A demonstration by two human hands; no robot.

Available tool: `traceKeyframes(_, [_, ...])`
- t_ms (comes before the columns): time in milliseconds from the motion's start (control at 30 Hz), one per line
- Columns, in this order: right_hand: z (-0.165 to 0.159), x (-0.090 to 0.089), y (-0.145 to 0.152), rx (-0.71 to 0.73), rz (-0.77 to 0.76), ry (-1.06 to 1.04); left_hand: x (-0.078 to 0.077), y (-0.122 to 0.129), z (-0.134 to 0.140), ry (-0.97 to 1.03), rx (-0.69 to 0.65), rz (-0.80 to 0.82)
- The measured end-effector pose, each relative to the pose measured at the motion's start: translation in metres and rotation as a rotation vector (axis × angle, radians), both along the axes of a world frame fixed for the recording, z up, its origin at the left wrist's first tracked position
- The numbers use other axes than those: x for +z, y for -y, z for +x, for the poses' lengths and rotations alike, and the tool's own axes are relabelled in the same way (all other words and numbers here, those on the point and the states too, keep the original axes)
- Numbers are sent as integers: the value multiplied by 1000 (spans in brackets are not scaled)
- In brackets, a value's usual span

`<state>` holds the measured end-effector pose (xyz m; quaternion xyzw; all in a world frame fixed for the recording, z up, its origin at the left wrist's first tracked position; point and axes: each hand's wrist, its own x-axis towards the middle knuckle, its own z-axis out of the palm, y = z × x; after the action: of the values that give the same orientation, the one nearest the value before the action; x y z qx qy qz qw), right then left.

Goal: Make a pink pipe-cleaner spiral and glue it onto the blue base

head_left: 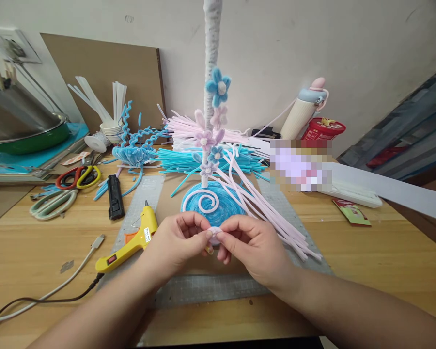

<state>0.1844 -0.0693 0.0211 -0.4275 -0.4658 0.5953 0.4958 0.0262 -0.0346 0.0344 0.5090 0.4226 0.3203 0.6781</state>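
Between the fingertips of my left hand (189,237) and my right hand (252,242) is a small pale pink coil of pipe cleaner (214,234). Both hands pinch it from either side, and the fingers hide part of it. Just beyond them lies a round blue pipe-cleaner base (227,196) with a pale pink spiral (203,201) on its left part. A white wrapped pole (211,53) stands up from the base. Fuzzy flowers are fixed along the pole, among them a blue flower (218,87) and a pink one (204,141).
A yellow glue gun (131,247) lies left of my hands, near a black box cutter (115,196) and scissors (54,203). Pale pink pipe cleaners (276,223) spread to the right across the cutting mat (218,289). Blue pipe cleaners (170,160) are bundled behind. A bottle (300,116) stands at the back right.
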Motion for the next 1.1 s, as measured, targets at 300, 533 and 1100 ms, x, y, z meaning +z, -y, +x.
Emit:
traceKeyframes(300, [0, -2, 0, 35, 0, -23, 4, 4, 6, 55, 23, -23])
traceKeyframes(533, [0, -3, 1, 8, 26, -13, 1, 11, 11, 44, 106, 76])
traceKeyframes(1100, [-1, -4, 0, 80, -136, -307, -1, 17, 14, 28, 179, 329])
